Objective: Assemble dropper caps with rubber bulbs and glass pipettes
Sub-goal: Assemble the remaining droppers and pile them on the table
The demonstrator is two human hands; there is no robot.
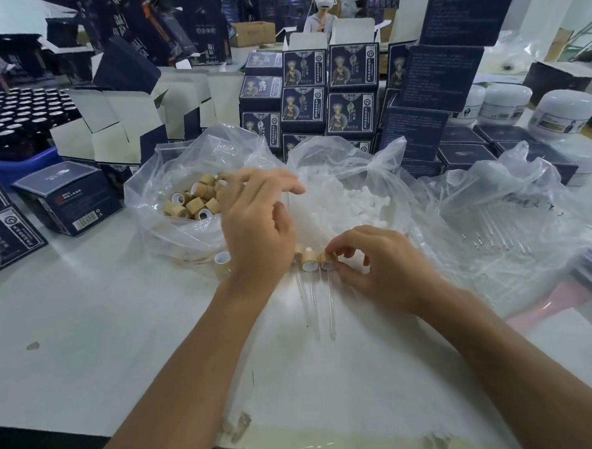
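The right hand pinched a finished dropper down beside two others on the worktop; the left hand, loose-fingered and empty, hovered near the bagged caps; next, I judged, a fresh cap.

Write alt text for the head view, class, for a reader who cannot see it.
A person's right hand pinches the rightmost of three finished droppers lying side by side on a white table, while the left hand hovers over a bag of caps. Bags of white bulbs and pipettes sit behind, with dark boxes stacked beyond.
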